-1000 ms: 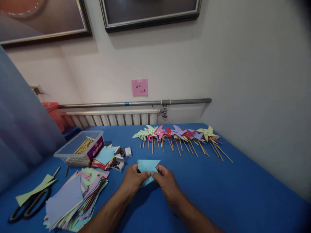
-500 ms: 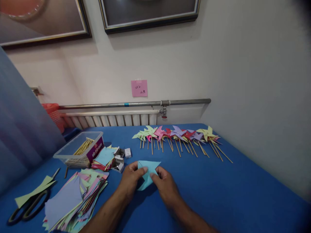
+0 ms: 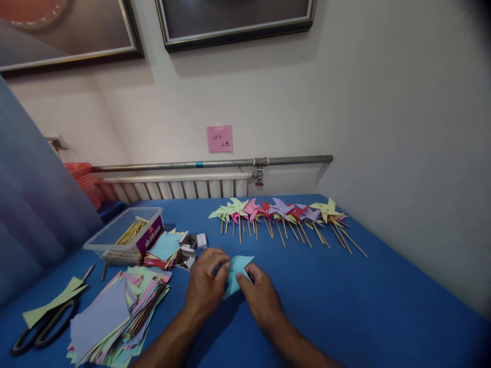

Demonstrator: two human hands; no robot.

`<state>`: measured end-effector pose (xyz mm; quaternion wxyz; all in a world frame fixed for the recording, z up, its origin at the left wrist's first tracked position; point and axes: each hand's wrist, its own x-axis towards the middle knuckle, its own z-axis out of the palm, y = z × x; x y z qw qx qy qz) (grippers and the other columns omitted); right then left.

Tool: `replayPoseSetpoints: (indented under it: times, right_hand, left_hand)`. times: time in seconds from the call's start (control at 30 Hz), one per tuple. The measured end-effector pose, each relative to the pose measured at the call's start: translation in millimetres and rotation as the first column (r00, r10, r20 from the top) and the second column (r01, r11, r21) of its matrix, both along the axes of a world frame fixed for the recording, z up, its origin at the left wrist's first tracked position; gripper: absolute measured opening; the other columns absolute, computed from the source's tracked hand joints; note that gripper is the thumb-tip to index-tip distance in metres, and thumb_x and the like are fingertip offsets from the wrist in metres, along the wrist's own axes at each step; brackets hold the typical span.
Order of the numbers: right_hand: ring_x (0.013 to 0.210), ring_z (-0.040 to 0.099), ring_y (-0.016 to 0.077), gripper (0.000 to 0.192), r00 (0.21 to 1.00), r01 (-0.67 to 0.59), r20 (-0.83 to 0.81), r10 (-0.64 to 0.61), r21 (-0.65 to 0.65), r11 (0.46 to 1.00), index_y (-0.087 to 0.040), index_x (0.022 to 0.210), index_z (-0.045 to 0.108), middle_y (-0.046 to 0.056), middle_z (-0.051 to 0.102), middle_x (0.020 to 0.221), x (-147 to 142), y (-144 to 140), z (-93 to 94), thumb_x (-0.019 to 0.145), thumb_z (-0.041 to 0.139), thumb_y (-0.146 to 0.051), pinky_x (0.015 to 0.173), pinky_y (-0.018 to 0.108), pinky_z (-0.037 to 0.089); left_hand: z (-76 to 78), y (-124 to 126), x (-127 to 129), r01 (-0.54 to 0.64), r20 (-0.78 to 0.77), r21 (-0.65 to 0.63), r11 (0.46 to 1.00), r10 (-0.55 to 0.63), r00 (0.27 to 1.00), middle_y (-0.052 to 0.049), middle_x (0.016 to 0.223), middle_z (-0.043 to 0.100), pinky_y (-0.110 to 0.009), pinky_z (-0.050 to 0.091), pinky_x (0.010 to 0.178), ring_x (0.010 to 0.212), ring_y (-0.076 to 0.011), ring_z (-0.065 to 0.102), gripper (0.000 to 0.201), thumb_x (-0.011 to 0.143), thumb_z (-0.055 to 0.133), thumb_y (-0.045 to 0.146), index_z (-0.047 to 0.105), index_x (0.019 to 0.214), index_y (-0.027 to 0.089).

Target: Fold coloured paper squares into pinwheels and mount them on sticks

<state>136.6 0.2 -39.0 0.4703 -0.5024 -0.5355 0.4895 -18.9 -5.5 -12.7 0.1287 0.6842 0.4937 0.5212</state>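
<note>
1. Paper [image 3: 237, 272], a light blue folded sheet, sits at lower centre of the frame on the blue table [image 3: 345, 296], pinched between both hands
2. Left hand [image 3: 205, 289] grasps the sheet's left edge, fingers curled over it
3. Right hand [image 3: 261, 296] grips the right side, thumb pressing on top
4. Pinwheels [image 3: 284, 212] lie in a row at centre, well apart
5. Paper stack [image 3: 115, 312], scissors [image 3: 42, 327] and a stick box [image 3: 126, 232] fill the lower left
</note>
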Motion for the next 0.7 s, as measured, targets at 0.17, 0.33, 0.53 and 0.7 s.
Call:
replayPoseSetpoints:
  times: [0.17, 0.33, 0.53, 0.7]
  right_hand:
    - [0.064, 0.052, 0.0184, 0.016, 0.999, 0.029, -0.040, -0.029, -0.001, 1.000, -0.025, 0.069, 0.062, -0.003, 0.059, 0.065, -0.3, 2.2, -2.8, 0.076, 0.066, -0.038, 0.062, 0.029, 0.042]
    - [0.065, 0.053, 0.0187, 0.016, 0.998, 0.023, -0.052, -0.022, 0.015, 1.000, -0.025, 0.070, 0.063, -0.003, 0.061, 0.066, 1.1, 2.8, -4.6, 0.078, 0.067, -0.038, 0.062, 0.029, 0.042]
    - [0.065, 0.052, 0.0186, 0.017, 0.999, 0.037, -0.038, -0.036, 0.010, 0.999, -0.025, 0.071, 0.063, -0.003, 0.060, 0.066, 2.2, 1.7, -4.2, 0.079, 0.066, -0.040, 0.063, 0.029, 0.042]
    - [0.066, 0.051, 0.0186, 0.017, 0.997, 0.042, -0.068, -0.041, 0.020, 0.999, -0.024, 0.072, 0.063, -0.002, 0.059, 0.068, 0.7, -0.5, 2.4, 0.077, 0.065, -0.041, 0.064, 0.029, 0.043]
  left_hand:
    - [-7.5, 0.4, -0.6, -0.018, -0.209, 0.233, 0.972, 0.068, 0.976, -0.009, 0.107, 0.079, -0.038, 0.059, 0.089, 0.101, -0.0235, 0.074, 0.021, 0.099, 0.058, 0.017, 0.079, 0.098, 0.022]
    - [-10.0, -1.6, 0.2, -0.087, -0.290, 0.355, 0.931, 0.198, 0.936, -0.009, 0.110, 0.078, -0.041, 0.057, 0.092, 0.103, -0.0243, 0.073, 0.018, 0.101, 0.059, 0.015, 0.076, 0.098, 0.021]
    - [-5.9, -5.3, 1.7, -0.146, -0.282, 0.392, 0.909, 0.270, 0.921, -0.009, 0.109, 0.077, -0.042, 0.053, 0.093, 0.105, -0.0253, 0.073, 0.013, 0.100, 0.061, 0.015, 0.071, 0.092, 0.020]
    - [-8.9, -7.6, 6.1, -0.083, -0.312, 0.346, 0.934, 0.198, 0.929, -0.010, 0.115, 0.077, -0.043, 0.054, 0.094, 0.108, -0.0256, 0.071, 0.018, 0.101, 0.059, 0.014, 0.074, 0.096, 0.021]
